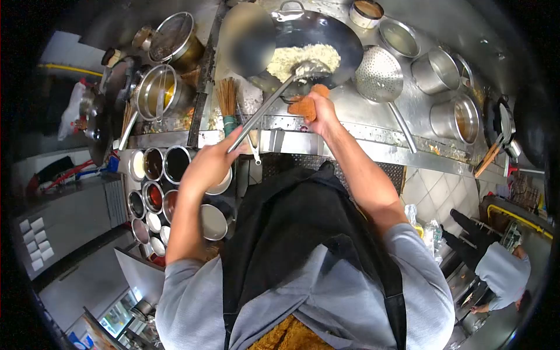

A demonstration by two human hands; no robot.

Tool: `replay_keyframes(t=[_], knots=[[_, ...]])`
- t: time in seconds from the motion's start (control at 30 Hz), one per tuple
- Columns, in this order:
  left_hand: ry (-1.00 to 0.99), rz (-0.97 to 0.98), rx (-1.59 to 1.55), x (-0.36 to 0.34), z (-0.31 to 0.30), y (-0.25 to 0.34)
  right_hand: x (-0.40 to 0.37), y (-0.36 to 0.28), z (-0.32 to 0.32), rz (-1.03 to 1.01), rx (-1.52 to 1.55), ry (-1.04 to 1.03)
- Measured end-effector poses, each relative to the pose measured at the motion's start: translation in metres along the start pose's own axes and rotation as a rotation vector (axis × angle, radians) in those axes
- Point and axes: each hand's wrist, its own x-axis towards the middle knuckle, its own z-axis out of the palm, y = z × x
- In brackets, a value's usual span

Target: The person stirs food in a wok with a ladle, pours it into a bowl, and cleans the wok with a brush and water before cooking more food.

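Observation:
My left hand (pixel 211 165) is closed around the long metal handle of a wok ladle (pixel 265 111). The ladle's bowl rests in pale yellow, crumbly food (pixel 291 60) inside a large dark wok (pixel 344 44). With my right hand (pixel 322 112) I grip an orange-brown cloth (pixel 304 107) at the wok's near rim; the handle there is mostly covered by the cloth. A blurred round patch hides the left part of the wok. Beside the ladle handle stands a bamboo wok brush (pixel 226 96) with a green binding.
Right of the wok lie a perforated strainer (pixel 379 74) and several steel pots (pixel 436 71). Pots (pixel 158 90) also stand on the left. Below them are several seasoning containers (pixel 153 164). Another person (pixel 504 268) is at the far right.

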Motion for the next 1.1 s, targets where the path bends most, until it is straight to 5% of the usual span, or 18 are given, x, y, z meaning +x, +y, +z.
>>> replay_keyframes(t=[0.1,0.17,0.27,0.43,0.5,0.63,0.77,0.83,1.03,1.1], knots=[[0.066,-0.091,0.076,0.043,0.040,0.002,0.008,0.054,-0.040,-0.054,0.044,-0.116],[0.220,-0.024,-0.005,0.035,0.056,0.005,-0.002,0.106,-0.101,-0.035,0.057,-0.264],[0.162,-0.023,-0.060,-0.002,0.031,0.000,-0.002,0.127,-0.139,0.003,-0.004,-0.254],[0.065,0.083,-0.010,-0.028,-0.011,-0.007,-0.013,0.002,-0.014,0.004,0.015,-0.009],[0.031,-0.049,0.155,0.004,0.005,0.006,0.007,0.018,-0.023,-0.012,0.016,-0.074],[0.316,0.025,0.025,0.028,0.075,-0.019,-0.009,0.092,-0.095,-0.035,-0.001,-0.177],[0.246,0.055,-0.115,-0.014,0.042,-0.010,-0.014,0.098,-0.130,-0.048,-0.087,-0.249],[0.073,-0.063,-0.029,-0.019,0.014,-0.004,-0.055,0.027,-0.048,0.045,0.061,-0.066],[0.147,0.126,-0.093,-0.019,-0.011,-0.022,-0.030,0.020,-0.042,-0.045,0.194,-0.053],[-0.094,-0.334,-0.452,-0.028,-0.038,-0.003,-0.049,0.013,-0.034,-0.114,0.188,-0.060]])
